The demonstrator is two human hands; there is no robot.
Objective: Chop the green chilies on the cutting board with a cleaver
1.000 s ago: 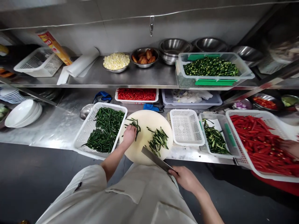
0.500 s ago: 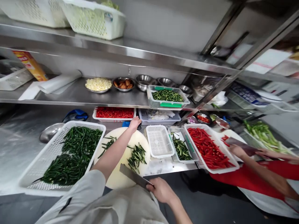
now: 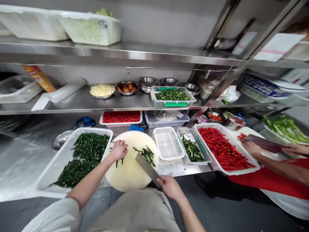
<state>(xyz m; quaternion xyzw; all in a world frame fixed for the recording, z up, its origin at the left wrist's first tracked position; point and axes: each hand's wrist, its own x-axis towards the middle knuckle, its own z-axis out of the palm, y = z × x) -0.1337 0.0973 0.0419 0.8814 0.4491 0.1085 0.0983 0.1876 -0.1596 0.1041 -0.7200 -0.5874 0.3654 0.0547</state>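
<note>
My right hand (image 3: 171,187) is wrapped round the handle of a cleaver (image 3: 148,169), whose blade slants over the right part of a round cutting board (image 3: 130,174). Beside the blade tip lies a pile of cut green chillies (image 3: 147,154). On the board's left side my left hand (image 3: 119,149) rests with curled fingers over a few long green chillies (image 3: 118,162), their ends poking out below it. Left of the board, a white basket (image 3: 44,190) holds many whole green chillies (image 3: 90,145).
Right of the board are an empty white basket (image 3: 169,153), a tub of cut green chillies (image 3: 192,149) and a basket of red chillies (image 3: 223,149). A co-worker's hand (image 3: 252,149) is near another cleaver (image 3: 263,143). A steel shelf (image 3: 116,103) with bowls runs above.
My left hand has come back from the board's far edge to the green chillies on its left side. My right hand still holds the cleaver near the cut pile. The view has shifted slightly.
</note>
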